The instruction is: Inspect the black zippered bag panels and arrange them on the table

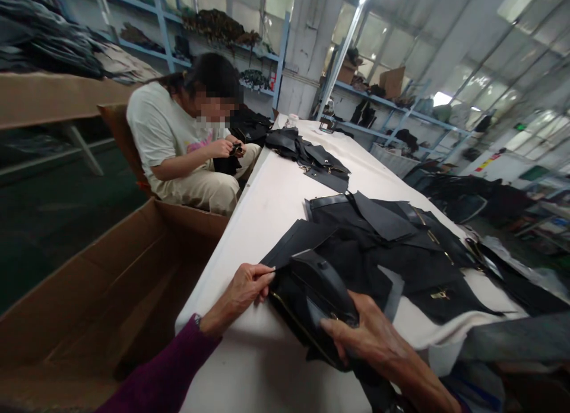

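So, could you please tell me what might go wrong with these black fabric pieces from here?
The left hand pinches only an edge of the black, gold-zippered fabric piece, so that edge might slip free. Overlapping flat black pieces lie just beyond it, so one could get dragged along. An open brown cardboard box stands beside the white table, so a nudged piece might fall in.

Head-worn view — forward and down, close to the hands.

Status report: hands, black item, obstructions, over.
Left hand pinching edge of black item; right hand gripping its side. Gold zipper showing. Black pieces lying beyond on white table.
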